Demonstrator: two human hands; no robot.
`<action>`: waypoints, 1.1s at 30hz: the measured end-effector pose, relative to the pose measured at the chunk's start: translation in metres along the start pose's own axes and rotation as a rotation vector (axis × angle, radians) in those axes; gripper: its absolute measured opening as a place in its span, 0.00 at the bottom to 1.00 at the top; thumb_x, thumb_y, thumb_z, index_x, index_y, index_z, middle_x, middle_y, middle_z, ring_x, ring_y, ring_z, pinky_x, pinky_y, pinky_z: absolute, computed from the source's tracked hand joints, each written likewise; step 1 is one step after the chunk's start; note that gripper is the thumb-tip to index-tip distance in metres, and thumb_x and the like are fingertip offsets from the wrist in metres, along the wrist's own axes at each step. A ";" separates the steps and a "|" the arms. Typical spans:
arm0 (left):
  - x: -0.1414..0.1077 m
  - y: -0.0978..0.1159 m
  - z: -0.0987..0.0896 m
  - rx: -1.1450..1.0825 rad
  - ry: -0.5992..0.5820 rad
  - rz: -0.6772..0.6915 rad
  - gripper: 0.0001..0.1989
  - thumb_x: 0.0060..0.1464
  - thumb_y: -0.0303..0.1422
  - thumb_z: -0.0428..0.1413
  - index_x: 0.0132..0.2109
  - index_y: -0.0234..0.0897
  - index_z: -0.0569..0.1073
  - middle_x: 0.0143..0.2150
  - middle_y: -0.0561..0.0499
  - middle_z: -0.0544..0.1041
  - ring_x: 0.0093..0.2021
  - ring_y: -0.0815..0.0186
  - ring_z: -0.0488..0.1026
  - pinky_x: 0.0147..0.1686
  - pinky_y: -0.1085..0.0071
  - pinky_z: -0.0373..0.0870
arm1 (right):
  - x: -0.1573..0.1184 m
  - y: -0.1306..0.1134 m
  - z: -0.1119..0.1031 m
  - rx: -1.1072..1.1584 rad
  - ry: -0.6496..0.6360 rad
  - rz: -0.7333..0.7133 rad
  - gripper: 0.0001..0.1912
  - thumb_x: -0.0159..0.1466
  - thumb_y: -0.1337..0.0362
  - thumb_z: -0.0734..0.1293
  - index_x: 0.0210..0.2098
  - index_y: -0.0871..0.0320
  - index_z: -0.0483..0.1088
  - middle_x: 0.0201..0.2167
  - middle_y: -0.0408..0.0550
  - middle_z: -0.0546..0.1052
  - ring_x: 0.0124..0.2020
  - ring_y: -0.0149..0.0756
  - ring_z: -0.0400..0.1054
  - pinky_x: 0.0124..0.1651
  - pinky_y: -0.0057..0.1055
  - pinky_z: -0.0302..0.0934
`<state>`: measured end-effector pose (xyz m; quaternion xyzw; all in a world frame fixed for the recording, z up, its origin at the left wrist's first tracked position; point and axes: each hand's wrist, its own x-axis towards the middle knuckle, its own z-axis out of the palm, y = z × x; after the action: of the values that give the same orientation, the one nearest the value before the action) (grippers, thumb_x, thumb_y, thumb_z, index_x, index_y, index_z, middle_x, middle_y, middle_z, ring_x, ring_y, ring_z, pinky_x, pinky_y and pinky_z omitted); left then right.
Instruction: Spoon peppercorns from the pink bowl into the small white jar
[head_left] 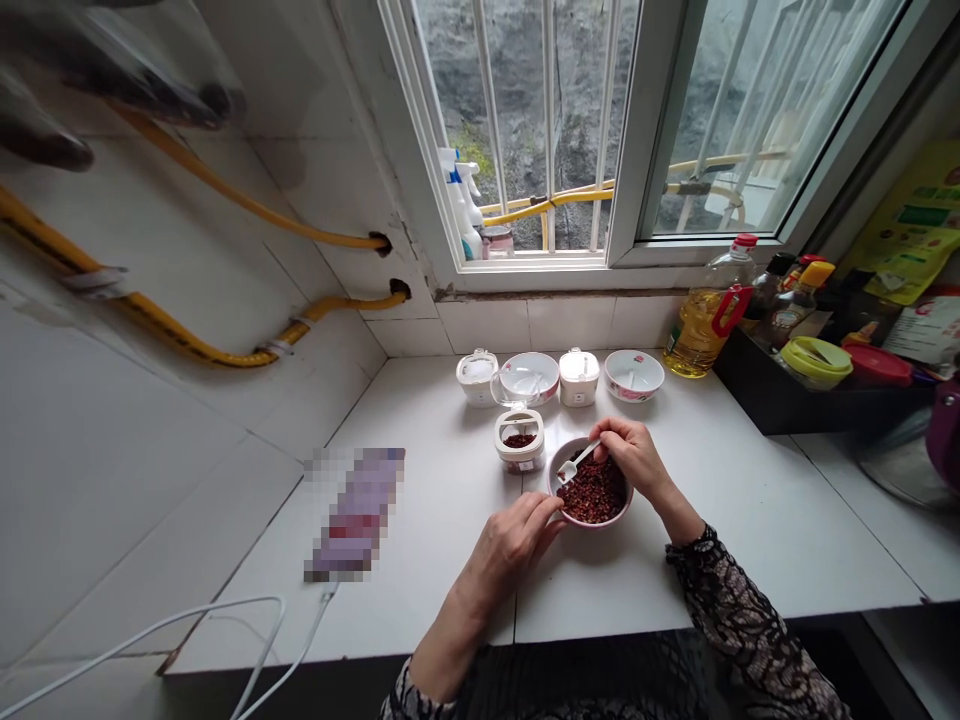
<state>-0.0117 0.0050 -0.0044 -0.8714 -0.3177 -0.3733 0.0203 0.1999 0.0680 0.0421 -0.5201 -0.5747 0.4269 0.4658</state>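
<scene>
My right hand (626, 455) pinches the handle of a small white spoon (576, 464), its scoop low over the left part of a bowl (553, 470). Dark red dried peppercorns (596, 497), or something much like them, fill much of the bowl. At the near left rim, my left hand (517, 530) grips the bowl between fingers and thumb. Just behind and left of the bowl stands a seasoning jar (519, 455) with its clear lid raised; similar dark red bits lie inside it.
Along the back wall stand two white jars (478, 378) (579, 378) and two flowered bowls (536, 375) (634, 376). To the right are an oil bottle (697, 330) and a black rack (780, 390) of bottles. A pixelated flat object (360, 515) with a white cable (300, 645) lies left.
</scene>
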 end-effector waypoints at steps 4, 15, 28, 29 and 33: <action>0.001 0.001 0.000 0.003 0.001 0.002 0.09 0.70 0.33 0.45 0.49 0.35 0.67 0.39 0.46 0.77 0.36 0.65 0.77 0.30 0.73 0.75 | 0.006 -0.003 0.000 0.134 -0.001 0.012 0.07 0.52 0.63 0.62 0.25 0.57 0.71 0.15 0.40 0.73 0.19 0.31 0.65 0.29 0.29 0.62; 0.000 0.000 0.001 -0.015 0.000 0.000 0.09 0.69 0.32 0.46 0.50 0.34 0.67 0.36 0.47 0.76 0.34 0.65 0.76 0.30 0.73 0.74 | -0.006 -0.016 0.037 -0.428 0.008 -0.768 0.11 0.67 0.71 0.58 0.41 0.56 0.71 0.35 0.48 0.81 0.34 0.37 0.73 0.50 0.42 0.62; 0.001 0.001 -0.002 -0.028 -0.026 -0.007 0.08 0.69 0.32 0.46 0.50 0.35 0.67 0.39 0.46 0.77 0.36 0.64 0.77 0.32 0.72 0.75 | -0.005 -0.008 -0.005 -0.583 -0.006 -0.654 0.11 0.61 0.72 0.59 0.31 0.54 0.71 0.26 0.44 0.78 0.29 0.37 0.70 0.48 0.40 0.61; 0.001 0.000 -0.002 -0.022 -0.025 -0.003 0.08 0.70 0.32 0.46 0.50 0.35 0.67 0.39 0.46 0.77 0.36 0.65 0.77 0.32 0.72 0.75 | -0.005 -0.005 -0.005 -0.614 -0.032 -0.664 0.11 0.60 0.72 0.59 0.30 0.55 0.71 0.26 0.44 0.78 0.28 0.36 0.69 0.49 0.41 0.60; 0.001 0.001 -0.002 -0.004 -0.020 -0.004 0.09 0.70 0.32 0.45 0.50 0.35 0.67 0.39 0.46 0.77 0.36 0.65 0.77 0.32 0.72 0.75 | -0.007 0.001 0.004 -0.657 -0.143 -0.669 0.12 0.60 0.74 0.58 0.29 0.56 0.70 0.24 0.43 0.78 0.24 0.33 0.66 0.53 0.43 0.57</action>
<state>-0.0120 0.0045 -0.0027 -0.8745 -0.3189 -0.3651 0.0146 0.1965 0.0614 0.0399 -0.3955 -0.8460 0.0838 0.3475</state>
